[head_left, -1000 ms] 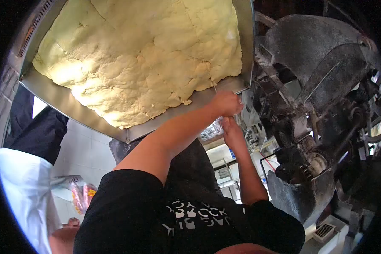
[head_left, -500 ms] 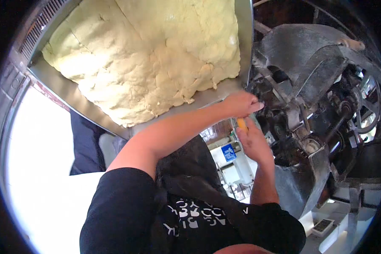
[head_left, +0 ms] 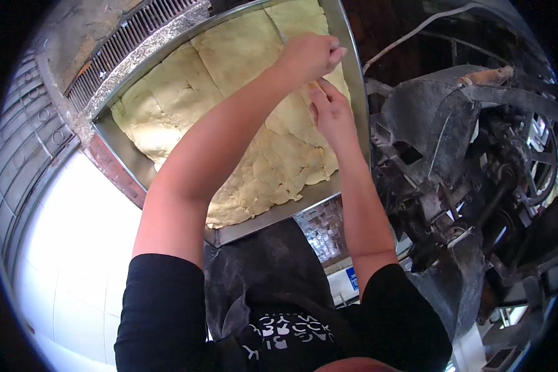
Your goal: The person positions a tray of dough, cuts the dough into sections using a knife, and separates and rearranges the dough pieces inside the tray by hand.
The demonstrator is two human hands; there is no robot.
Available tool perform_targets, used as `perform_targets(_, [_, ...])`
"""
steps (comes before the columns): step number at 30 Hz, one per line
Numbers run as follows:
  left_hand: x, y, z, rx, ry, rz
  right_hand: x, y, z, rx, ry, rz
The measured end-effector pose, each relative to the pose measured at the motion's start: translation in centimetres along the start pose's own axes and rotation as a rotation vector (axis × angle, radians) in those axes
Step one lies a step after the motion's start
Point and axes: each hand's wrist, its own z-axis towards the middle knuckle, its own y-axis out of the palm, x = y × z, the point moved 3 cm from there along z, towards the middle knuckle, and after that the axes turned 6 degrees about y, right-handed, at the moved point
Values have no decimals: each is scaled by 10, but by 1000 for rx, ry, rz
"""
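A thick sheet of pale yellow dough [head_left: 229, 68] lies in a large metal tray [head_left: 235, 234], with long straight cuts across its far part and a rough, lumpy near edge. Over the dough's right side, my right hand [head_left: 336, 118] is wrapped around the yellow-orange handle [head_left: 318, 84] of a tool. Most of that tool is hidden, so its kind cannot be told. Just beyond and to the left, my left hand [head_left: 310, 57] is closed in a fist, knuckles up. Whatever it grips, if anything, is out of sight. A cut line runs from the fist toward the tray's far side.
Dark, dusty machinery [head_left: 452, 167] with a wooden handle [head_left: 487, 77] stands close along the tray's right side. A slotted metal grate [head_left: 130, 49] borders the far left. White tiles [head_left: 74, 248] show at lower left, and my dark apron [head_left: 266, 260] is against the near edge.
Both hands have moved from the tray's near right corner forward and left, over the dough. My right hand keeps the yellow-orange handle. The view has shifted, showing more of the grate.
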Motion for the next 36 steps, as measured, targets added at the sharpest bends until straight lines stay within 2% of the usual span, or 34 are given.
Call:
perform_targets(6, [-32, 11, 7, -78, -15, 33, 15, 17, 26, 74, -160, -214])
perform_targets(8, [-38, 16, 10, -150, -33, 95, -5, 24, 20, 100, -201, -303])
perform_targets(11, [-53, 16, 22, -171, -19, 127, -21, 28, 34, 107, -238, -481])
perform_targets(13, [-57, 21, 28, -200, -48, 143, -15, 23, 43, 71, -175, -471])
perform_targets(17, [-47, 32, 20, -274, -89, 190, 9, 15, 37, 62, -138, -473])
perform_targets(20, [-36, 88, -14, -294, 14, 155, 67, -5, 8, 49, -237, -534])
perform_targets(22, [-1, 120, -63, -228, 73, 102, 83, -23, -48, 61, 86, -401])
perform_targets(24, [20, 163, -101, -343, -2, 38, 107, -39, -92, -20, 87, -515])
perform_targets(26, [33, 223, -147, -396, 87, -1, 150, -51, -129, -11, 221, -429])
perform_targets(28, [62, 254, -184, -467, 6, -183, 190, -68, -173, -14, 384, -581])
perform_targets(31, [100, 278, -222, -574, -95, -287, 208, -85, -214, -9, 561, -576])
perform_targets(34, [116, 298, -246, -634, -75, -356, 193, -90, -221, -32, 571, -577])
perform_targets(36, [106, 317, -250, -589, -20, -418, 176, -87, -229, -160, 565, -731])
